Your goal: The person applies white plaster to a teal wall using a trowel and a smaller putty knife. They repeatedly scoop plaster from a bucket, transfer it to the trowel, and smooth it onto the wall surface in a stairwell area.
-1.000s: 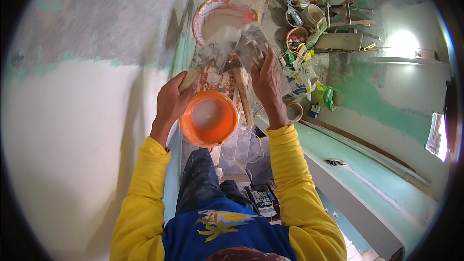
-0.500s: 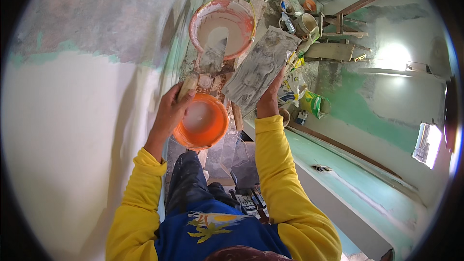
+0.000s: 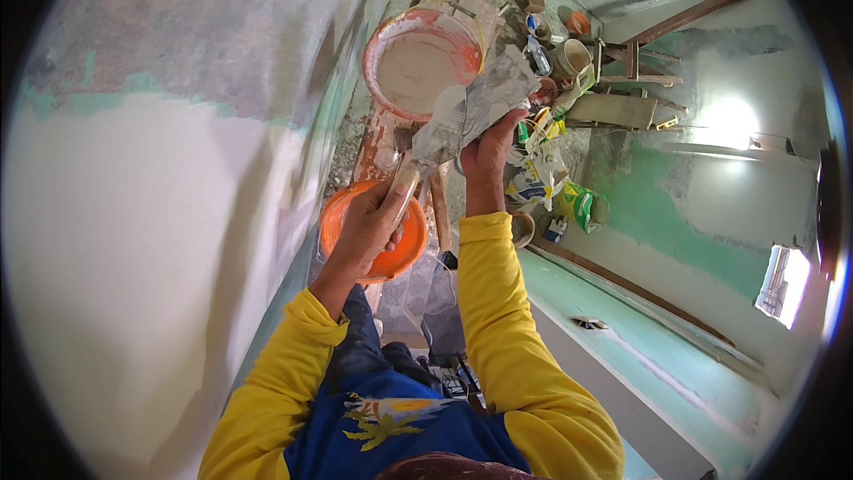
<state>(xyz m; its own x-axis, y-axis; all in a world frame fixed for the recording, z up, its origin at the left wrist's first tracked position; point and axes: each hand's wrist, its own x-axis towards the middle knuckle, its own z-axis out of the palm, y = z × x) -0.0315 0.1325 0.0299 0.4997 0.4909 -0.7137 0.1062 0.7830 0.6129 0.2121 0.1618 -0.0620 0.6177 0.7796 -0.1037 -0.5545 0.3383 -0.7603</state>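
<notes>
My left hand (image 3: 362, 229) is closed around the pale handle of a wide putty knife (image 3: 437, 135). Its grey, smeared blade angles up and right, overlapping the near left edge of a flat grey board (image 3: 505, 78); a pale dab of paste shows near the blade's upper end. My right hand (image 3: 489, 158) grips that board from its near right side, fingers partly hidden beneath it. Just beyond the blade is a big reddish tub (image 3: 371, 78) with off-white paste (image 3: 422, 67) in it. Below my left hand stands an orange bucket (image 3: 410, 251), partly covered by the hand.
A pale, partly painted wall (image 3: 133, 213) rises close on my left. To the right runs a light green ledge (image 3: 640, 351). Beyond my right hand lie crumpled bags (image 3: 582, 206), a small bucket (image 3: 570, 58) and wooden pieces (image 3: 613, 111) along the far wall.
My left hand has moved rightward, bringing the putty knife from the tub's near edge to the board. The board has shifted and turned, and now looks narrower.
</notes>
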